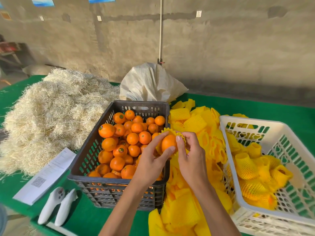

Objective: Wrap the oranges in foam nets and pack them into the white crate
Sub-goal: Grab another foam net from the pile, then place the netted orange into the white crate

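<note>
An orange [168, 142] sits half inside a yellow foam net [172, 132] above the right rim of the dark crate [119, 180]. My left hand [151, 160] grips the orange from the left. My right hand [190, 155] pinches the net's edge with thumb and fingers curled round it. The dark crate holds several loose oranges [127, 142]. The white crate [228, 133] at the right holds several wrapped oranges [247, 166]. A heap of loose foam nets [192, 123] lies between the two crates.
A big pile of straw-like wood wool [56, 113] covers the left of the green table [255, 106]. A white sack [150, 82] stands behind the dark crate. A paper sheet [49, 172] and two white controllers [58, 205] lie at the front left.
</note>
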The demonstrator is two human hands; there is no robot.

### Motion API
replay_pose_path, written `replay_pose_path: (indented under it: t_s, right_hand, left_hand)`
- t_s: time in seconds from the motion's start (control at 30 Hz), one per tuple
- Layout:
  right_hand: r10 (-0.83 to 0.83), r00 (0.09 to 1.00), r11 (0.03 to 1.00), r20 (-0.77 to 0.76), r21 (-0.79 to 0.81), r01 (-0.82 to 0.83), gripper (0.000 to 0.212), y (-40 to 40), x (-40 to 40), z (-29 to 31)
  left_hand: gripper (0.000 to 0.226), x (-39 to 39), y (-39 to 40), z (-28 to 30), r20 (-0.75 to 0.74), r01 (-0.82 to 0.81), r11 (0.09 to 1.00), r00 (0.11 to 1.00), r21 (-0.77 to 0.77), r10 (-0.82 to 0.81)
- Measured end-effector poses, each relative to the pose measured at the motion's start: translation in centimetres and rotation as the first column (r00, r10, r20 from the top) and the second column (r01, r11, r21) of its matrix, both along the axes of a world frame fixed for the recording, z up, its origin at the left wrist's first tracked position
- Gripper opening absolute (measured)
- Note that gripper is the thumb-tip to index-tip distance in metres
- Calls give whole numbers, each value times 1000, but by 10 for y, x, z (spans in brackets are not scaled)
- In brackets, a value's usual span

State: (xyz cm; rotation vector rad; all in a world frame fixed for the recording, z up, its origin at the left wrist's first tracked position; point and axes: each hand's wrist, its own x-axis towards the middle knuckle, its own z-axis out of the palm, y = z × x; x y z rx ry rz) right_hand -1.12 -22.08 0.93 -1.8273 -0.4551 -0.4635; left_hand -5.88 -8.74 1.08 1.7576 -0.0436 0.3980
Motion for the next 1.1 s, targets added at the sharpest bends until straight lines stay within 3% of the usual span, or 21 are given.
replay_pose_path:
  t_s: [0.1, 0.2, 0.33, 0.4, 0.47, 0.57, 0.67, 0.83, 0.97, 1.1]
  right_hand:
    - [-59, 998, 997, 8, 44, 59, 9, 3, -1, -2]
    - [-35, 997, 999, 71, 32, 32, 12, 5, -7, -5]
    - [138, 976, 990, 168, -13, -137, 23, 6, -16, -5]
    - [165, 966, 986, 199, -23, -163, 26, 8, -16, -3]
    - [148, 977, 989, 152, -21, -146, 25, 12, -14, -2]
    - [64, 997, 996, -49, -58, -67, 32, 20, -12, -3]
    - [62, 978, 987, -197, -136, -90, 40, 27, -11, -8]
    - [-39, 978, 972, -206, -235, -11, 45, 30, -6, -8]
    - [-43, 975, 967, -219, -256, -15, 43, 24, -7, -6]
    - [-53, 983, 958, -174, -288, 0, 43, 21, -10, -2]
  left_hand:
    - [60, -2, -2, -4, -2, 32, 999, 999, -3, -32]
    - [78, 0, 1, -5, -81, -20, 995, 997, -102, 11]
    - [49, 8, 12, 0, -115, -16, 990, 993, -139, 0]
    - [45, 10, 14, 2, -109, -48, 986, 994, -158, 31]
    - [40, 12, 15, 0, -100, -113, 981, 990, -160, 98]
    - [32, 17, 17, 0, -140, -228, 941, 970, -252, 197]
    - [23, 21, 19, -2, -161, -144, 931, 983, -335, 94]
    - [32, 16, 21, -7, -149, -46, 915, 989, -401, -16]
    - [43, 19, 20, -9, -143, -248, 918, 967, -309, 213]
    - [35, 28, 10, -12, -107, -286, 916, 958, -281, 266]
